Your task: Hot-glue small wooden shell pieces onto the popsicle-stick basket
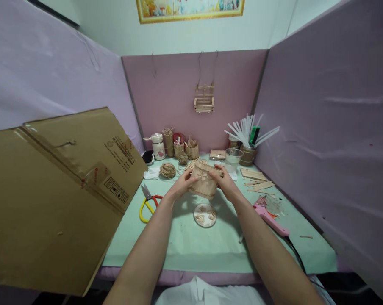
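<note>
- At far left, a large cardboard sheet (51, 199) leans at a slant, overlapping the edge of the green-covered table (191, 250).
- Beside it lie scissors (150, 197) with one yellow and one red handle, blades pointing away from the person.
- Behind them, a white bottle (159, 150) stands upright near the pink back panel (169, 93), and a ball of twine (167, 170) sits closer in.
- The left hand (183, 184) grips the near-left side of a beige, braid-edged container (203, 183), fingers curled against its wall.
- The container is tilted and held up between both hands at the table's middle, a bow-like decoration facing the person.
- Just below it, a round white dish (205, 225) holds small pale pieces.
- The right hand (226, 183) grips the container's right side, fingers over its upper edge.
- Further right, a clear cup (234, 157) stands near a pot (248, 156) of white sticks.
- Thin wooden strips (253, 174) lie nearer.
- At far right, a pink glue gun (272, 220) rests beside the right forearm.
</note>
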{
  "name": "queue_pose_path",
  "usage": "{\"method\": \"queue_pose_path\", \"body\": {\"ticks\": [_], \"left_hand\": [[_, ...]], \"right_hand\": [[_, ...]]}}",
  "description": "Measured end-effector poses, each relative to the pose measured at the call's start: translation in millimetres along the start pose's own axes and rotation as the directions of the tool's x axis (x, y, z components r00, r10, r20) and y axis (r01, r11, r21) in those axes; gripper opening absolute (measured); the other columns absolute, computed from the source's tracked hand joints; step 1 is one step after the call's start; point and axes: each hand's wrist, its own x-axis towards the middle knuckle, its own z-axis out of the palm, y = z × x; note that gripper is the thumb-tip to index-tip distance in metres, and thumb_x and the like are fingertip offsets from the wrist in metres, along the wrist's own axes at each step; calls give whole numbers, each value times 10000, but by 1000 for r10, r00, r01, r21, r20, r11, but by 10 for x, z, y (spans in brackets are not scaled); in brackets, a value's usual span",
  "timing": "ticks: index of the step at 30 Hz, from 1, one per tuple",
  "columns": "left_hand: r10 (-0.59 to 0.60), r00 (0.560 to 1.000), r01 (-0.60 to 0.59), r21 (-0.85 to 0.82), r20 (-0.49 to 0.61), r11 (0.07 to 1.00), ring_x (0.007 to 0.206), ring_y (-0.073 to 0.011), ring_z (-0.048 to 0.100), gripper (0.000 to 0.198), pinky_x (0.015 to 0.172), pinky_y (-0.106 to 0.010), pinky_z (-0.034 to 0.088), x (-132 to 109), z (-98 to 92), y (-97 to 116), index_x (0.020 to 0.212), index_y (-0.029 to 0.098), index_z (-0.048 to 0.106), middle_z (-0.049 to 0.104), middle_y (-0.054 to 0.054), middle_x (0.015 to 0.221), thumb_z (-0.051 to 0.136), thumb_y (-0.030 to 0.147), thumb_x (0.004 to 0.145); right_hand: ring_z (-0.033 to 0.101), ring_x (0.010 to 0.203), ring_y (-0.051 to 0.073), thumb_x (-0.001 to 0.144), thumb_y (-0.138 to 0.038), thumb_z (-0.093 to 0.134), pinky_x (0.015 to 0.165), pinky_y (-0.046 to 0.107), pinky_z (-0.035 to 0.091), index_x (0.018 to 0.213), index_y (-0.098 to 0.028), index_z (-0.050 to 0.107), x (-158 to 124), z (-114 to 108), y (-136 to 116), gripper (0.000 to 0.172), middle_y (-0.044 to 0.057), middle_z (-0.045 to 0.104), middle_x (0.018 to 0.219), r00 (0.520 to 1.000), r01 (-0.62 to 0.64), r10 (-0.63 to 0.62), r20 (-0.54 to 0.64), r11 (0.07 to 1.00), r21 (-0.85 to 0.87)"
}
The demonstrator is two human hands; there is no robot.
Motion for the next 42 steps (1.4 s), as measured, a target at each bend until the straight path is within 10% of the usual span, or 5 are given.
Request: {"method": "queue_pose_path", "body": {"ticks": [42], "left_hand": [[150,987,-142,125,-58,982,1097,-267,572,530,908,-368,452,159,-33,-242,1220,187,557,626,-100,1185,629,447,764]], "right_hand": [[586,1056,257,587,-526,770,874,383,498,1243,-227,462,-51,45,-26,784,102,595,1195,995,92,-100,-28,973,-211]]}}
